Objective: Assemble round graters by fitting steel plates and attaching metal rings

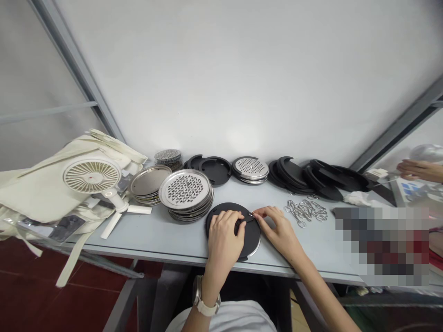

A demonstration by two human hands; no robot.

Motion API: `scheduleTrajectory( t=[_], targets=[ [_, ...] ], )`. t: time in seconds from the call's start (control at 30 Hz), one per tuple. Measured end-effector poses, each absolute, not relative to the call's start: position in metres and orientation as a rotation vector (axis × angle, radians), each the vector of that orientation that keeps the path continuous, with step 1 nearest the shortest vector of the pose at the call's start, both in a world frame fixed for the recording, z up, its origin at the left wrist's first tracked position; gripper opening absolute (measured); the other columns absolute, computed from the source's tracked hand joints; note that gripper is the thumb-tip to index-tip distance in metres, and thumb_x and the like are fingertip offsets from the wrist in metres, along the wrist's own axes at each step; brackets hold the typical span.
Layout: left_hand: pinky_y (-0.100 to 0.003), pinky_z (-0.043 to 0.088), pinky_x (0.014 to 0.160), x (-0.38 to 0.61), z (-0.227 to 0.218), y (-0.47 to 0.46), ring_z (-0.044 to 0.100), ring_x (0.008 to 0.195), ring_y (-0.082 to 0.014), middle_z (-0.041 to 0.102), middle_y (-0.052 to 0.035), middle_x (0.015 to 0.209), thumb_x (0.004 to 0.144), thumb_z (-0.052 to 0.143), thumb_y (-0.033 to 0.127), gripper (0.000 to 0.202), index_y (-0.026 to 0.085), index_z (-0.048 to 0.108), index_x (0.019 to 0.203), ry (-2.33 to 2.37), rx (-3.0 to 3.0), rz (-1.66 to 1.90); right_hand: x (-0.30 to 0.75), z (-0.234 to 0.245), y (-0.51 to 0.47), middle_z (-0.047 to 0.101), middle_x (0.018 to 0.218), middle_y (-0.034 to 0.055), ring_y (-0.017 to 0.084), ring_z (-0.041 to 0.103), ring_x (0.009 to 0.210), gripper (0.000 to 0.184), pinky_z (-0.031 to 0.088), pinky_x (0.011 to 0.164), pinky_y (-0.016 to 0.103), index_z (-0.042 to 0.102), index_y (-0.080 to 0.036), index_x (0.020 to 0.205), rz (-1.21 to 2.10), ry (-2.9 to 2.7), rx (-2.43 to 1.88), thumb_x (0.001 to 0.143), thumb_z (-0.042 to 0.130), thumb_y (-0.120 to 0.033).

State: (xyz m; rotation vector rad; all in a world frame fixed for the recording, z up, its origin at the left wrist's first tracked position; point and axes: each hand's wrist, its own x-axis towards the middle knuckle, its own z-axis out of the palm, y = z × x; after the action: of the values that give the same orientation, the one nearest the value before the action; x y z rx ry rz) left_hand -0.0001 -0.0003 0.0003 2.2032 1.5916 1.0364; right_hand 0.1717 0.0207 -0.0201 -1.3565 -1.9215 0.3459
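Note:
My left hand [223,235] lies on a round black plastic disc [252,236], its fingers gripping the disc near the centre. The disc has a metal rim showing at its lower right and sits near the table's front edge. My right hand [281,231] comes in from the right, and its thumb and fingertips pinch a small metal ring [251,213] at the disc's upper edge. A pile of metal rings and clips [306,210] lies to the right of my right hand. A white-strapped watch [206,297] is on my left wrist.
Stacks of perforated steel discs [185,193] and black disc frames [290,177] line the back of the pale table [194,246] against a white wall. A cream bag and fan [92,176] lie at left. A co-worker's hand [420,170] is at right, beside a pixelated patch [382,244].

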Motion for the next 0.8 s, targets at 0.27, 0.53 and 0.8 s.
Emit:
scheduleTrajectory(
  t=[0.27, 0.53, 0.8],
  targets=[
    [-0.035, 0.038, 0.082, -0.0009, 0.0015, -0.0008, 0.056, 0.093, -0.0182, 0.065, 0.0007, 0.096, 0.086, 0.054, 0.013, 0.011, 0.023, 0.059, 0.09, 1.597, 2.21, 1.029, 0.1721, -0.0237, 0.0199, 0.065, 0.089, 0.0042, 0.02, 0.058, 0.087, 0.023, 0.042, 0.086, 0.036, 0.06, -0.023, 0.106, 0.444, -1.875, -1.342, 0.092, 0.045, -0.033],
    [-0.034, 0.038, 0.081, -0.0003, 0.0002, -0.0001, 0.056, 0.092, -0.017, 0.065, 0.0028, 0.095, 0.086, 0.056, 0.013, 0.011, 0.023, 0.058, 0.089, 1.598, 2.206, 1.041, 0.1711, -0.0205, 0.0187, 0.063, 0.086, 0.0037, 0.019, 0.057, 0.083, 0.023, 0.045, 0.079, 0.033, 0.061, -0.023, 0.105, 0.485, -1.875, -1.347, 0.092, 0.045, -0.033],
    [-0.034, 0.038, 0.082, -0.0002, 0.0006, -0.0006, 0.056, 0.093, -0.0179, 0.065, 0.0006, 0.095, 0.086, 0.055, 0.014, 0.01, 0.023, 0.059, 0.089, 1.596, 2.194, 1.041, 0.1711, -0.0212, 0.019, 0.064, 0.096, 0.0059, 0.021, 0.056, 0.09, 0.025, 0.044, 0.082, 0.036, 0.06, -0.024, 0.108, 0.51, -1.913, -1.338, 0.094, 0.04, -0.031]
  ],
)
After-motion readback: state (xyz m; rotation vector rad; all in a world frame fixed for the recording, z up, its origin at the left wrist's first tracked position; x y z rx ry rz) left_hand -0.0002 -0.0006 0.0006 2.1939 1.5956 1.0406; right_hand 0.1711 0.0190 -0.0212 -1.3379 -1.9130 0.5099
